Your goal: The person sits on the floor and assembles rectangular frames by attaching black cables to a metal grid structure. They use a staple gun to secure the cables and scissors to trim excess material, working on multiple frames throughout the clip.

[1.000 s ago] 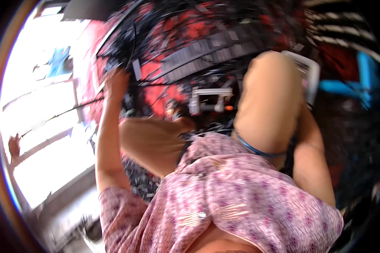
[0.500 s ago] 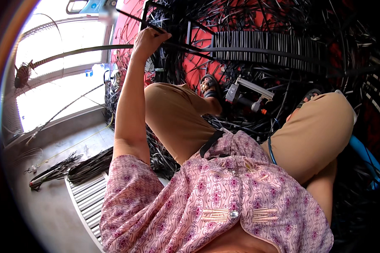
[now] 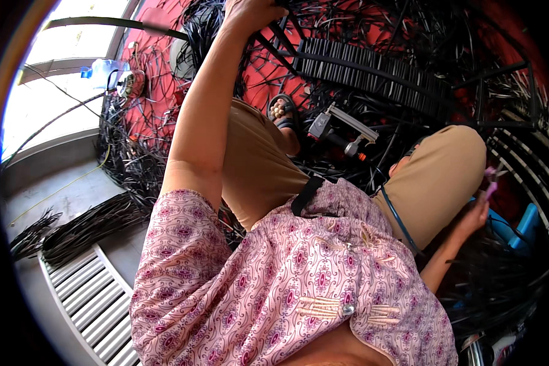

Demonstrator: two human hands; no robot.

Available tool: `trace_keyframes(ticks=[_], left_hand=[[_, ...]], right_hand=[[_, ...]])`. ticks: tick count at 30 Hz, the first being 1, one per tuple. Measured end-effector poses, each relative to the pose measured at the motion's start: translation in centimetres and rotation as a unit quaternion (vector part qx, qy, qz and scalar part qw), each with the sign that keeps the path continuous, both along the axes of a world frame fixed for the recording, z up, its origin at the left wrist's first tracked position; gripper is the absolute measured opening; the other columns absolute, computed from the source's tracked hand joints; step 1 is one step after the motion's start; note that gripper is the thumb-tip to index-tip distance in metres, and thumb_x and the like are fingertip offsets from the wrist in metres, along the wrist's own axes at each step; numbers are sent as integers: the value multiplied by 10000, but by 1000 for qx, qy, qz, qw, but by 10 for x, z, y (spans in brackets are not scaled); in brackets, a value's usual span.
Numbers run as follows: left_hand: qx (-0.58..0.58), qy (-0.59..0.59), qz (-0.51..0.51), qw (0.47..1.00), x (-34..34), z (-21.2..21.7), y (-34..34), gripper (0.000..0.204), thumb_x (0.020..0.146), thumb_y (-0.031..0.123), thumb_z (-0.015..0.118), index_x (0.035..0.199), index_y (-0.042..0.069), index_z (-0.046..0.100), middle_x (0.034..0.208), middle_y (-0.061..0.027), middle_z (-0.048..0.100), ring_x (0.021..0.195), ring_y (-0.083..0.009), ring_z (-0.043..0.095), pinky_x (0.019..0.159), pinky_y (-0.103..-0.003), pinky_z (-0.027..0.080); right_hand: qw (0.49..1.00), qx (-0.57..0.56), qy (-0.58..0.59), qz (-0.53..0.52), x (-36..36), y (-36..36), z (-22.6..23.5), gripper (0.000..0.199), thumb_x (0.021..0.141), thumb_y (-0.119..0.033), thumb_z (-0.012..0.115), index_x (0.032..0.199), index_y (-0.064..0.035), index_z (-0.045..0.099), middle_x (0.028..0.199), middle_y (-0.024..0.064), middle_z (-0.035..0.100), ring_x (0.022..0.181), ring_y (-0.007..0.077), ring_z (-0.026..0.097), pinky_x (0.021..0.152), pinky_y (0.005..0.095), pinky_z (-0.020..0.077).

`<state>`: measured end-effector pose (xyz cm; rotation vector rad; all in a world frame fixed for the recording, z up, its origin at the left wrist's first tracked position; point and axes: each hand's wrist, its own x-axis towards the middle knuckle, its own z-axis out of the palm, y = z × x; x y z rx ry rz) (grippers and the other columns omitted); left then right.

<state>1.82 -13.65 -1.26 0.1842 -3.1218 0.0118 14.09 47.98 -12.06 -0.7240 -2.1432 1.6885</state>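
Observation:
My left hand (image 3: pixel 250 15) is at the top edge with its fingers closed on a corner of a black frame (image 3: pixel 279 53); part of the hand is cut off by the view. Flat black strips (image 3: pixel 372 72) wrap closely side by side over the middle of this frame. Beyond my right knee, my right hand (image 3: pixel 473 215) is closed round purple-handled scissors (image 3: pixel 491 184), whose metal end points up and away. The scissors are small and partly blurred.
A grey air stapler (image 3: pixel 341 129) lies between my feet, with a blue hose (image 3: pixel 396 222) by my right thigh. Loose black strips (image 3: pixel 140 134) cover the red floor (image 3: pixel 155 27). A slatted white rack (image 3: pixel 88 299) stands at left, and a blue plastic piece (image 3: pixel 521 227) at right.
My right hand has come into view at the right with the scissors. My left hand has shifted up and right to the top edge, and the view has turned slightly.

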Motion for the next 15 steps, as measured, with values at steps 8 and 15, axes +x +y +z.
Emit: trace_keyframes(ticks=[8, 15], left_hand=[[14, 42, -7, 999, -24, -2, 19, 270, 709, 309, 677, 761, 49, 732, 785, -174, 698, 796, -327, 696, 718, -445, 537], [77, 119, -86, 986, -11, -9, 2, 230, 720, 254, 679, 714, 27, 717, 703, -194, 668, 709, -355, 686, 653, -436, 538]], right_hand=[[856, -332, 116, 379, -20, -204, 181, 464, 989, -375, 522, 1092, 74, 572, 533, -70, 297, 447, 39, 241, 437, 225, 183], [743, -280, -41, 607, -8, -390, 157, 440, 994, -378, 513, 1053, 40, 635, 541, -81, 350, 444, 2, 289, 406, 192, 210]])
